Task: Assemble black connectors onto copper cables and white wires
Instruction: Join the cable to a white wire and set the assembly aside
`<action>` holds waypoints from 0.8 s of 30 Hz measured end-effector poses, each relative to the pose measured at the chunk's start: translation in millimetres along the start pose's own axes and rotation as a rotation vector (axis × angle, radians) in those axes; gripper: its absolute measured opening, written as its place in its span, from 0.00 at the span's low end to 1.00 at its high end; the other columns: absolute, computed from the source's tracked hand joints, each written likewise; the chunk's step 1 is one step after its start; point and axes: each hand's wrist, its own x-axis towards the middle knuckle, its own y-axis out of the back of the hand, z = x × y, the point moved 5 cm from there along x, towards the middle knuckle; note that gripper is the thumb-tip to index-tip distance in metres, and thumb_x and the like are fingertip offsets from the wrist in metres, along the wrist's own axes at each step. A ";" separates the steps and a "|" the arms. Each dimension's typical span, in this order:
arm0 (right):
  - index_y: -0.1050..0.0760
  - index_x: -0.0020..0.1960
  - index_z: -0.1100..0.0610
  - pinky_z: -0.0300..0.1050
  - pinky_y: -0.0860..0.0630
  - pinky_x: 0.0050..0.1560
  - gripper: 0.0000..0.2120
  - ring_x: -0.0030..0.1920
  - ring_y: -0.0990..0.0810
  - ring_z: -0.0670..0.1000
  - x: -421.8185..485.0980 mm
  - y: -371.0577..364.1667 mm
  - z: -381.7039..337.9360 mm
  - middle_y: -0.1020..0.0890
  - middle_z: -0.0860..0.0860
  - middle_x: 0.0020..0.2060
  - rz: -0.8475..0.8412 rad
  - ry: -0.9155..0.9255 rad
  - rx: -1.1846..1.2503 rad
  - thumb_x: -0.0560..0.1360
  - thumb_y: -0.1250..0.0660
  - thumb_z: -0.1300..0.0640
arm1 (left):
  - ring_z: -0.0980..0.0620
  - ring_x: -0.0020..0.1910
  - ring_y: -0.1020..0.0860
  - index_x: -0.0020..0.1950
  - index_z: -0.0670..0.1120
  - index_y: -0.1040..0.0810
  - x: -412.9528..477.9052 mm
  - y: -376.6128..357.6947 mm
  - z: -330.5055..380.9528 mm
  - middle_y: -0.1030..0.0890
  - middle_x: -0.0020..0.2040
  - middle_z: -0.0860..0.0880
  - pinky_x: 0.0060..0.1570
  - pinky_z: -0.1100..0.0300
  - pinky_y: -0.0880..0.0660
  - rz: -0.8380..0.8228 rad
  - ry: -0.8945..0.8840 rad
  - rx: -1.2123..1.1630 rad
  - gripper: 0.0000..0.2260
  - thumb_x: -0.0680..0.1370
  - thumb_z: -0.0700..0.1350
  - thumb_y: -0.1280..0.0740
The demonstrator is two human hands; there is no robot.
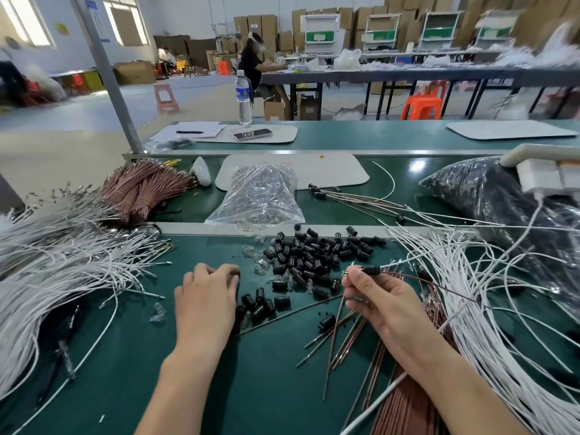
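A pile of black connectors [317,255] lies on the green table [219,387] in front of me. My right hand [373,296] pinches one black connector [372,270] with a white wire and a copper cable [439,285] running out of it to the right. My left hand [207,293] rests palm down beside a few loose connectors [260,304], fingers curled at the pile's left edge; whether it grips one is hidden. Loose copper cables [342,334] lie under my right hand. White wires [489,324] fan out at right, and more white wires [62,268] at left.
A bundle of copper cables [141,189] lies at back left, a clear plastic bag [260,196] in the middle, a large dark bag [502,196] at back right. Small clear parts [158,310] are scattered about. Finished cables [361,199] lie behind. A water bottle [244,97] and phone [252,134] sit farther back.
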 end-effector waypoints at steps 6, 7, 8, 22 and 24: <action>0.12 0.42 0.58 0.37 0.18 0.38 0.08 0.39 0.16 0.47 0.8 2.1 -0.3 0.14 0.55 0.42 -0.007 -0.040 0.088 0.69 0.25 0.55 | 0.51 0.59 0.26 0.67 0.48 0.25 -7.5 13.8 19.1 0.22 0.58 0.52 0.59 0.58 0.31 0.162 -0.049 -0.441 0.13 0.86 0.49 0.43; 0.12 0.42 0.58 0.37 0.18 0.38 0.08 0.39 0.16 0.47 0.4 1.4 -0.3 0.14 0.55 0.41 -0.009 -0.044 0.094 0.68 0.25 0.55 | 0.57 0.58 0.25 0.66 0.51 0.24 -12.4 18.6 28.6 0.22 0.56 0.56 0.57 0.63 0.30 0.167 -0.066 -0.631 0.12 0.85 0.50 0.42; 0.12 0.41 0.58 0.36 0.18 0.38 0.07 0.38 0.16 0.47 0.4 0.5 -0.2 0.14 0.55 0.41 -0.012 -0.046 0.099 0.68 0.25 0.55 | 0.62 0.54 0.24 0.61 0.55 0.23 -17.8 20.9 40.2 0.21 0.53 0.60 0.54 0.67 0.28 0.138 -0.089 -0.800 0.10 0.85 0.52 0.41; 0.12 0.43 0.56 0.36 0.19 0.41 0.13 0.40 0.15 0.47 3.8 -3.5 5.4 0.13 0.55 0.42 -0.015 -0.009 0.038 0.64 0.22 0.48 | 0.55 0.53 0.17 0.54 0.61 0.18 -48.4 -2.6 92.1 0.14 0.50 0.55 0.54 0.65 0.23 -0.183 -0.224 -1.238 0.12 0.78 0.44 0.29; 0.12 0.44 0.56 0.36 0.20 0.41 0.14 0.40 0.15 0.47 3.8 -3.8 6.0 0.13 0.55 0.42 -0.026 -0.010 0.022 0.64 0.22 0.48 | 0.55 0.53 0.17 0.54 0.63 0.19 -48.7 -2.5 92.4 0.15 0.51 0.57 0.54 0.64 0.22 -0.149 -0.251 -1.157 0.13 0.79 0.43 0.28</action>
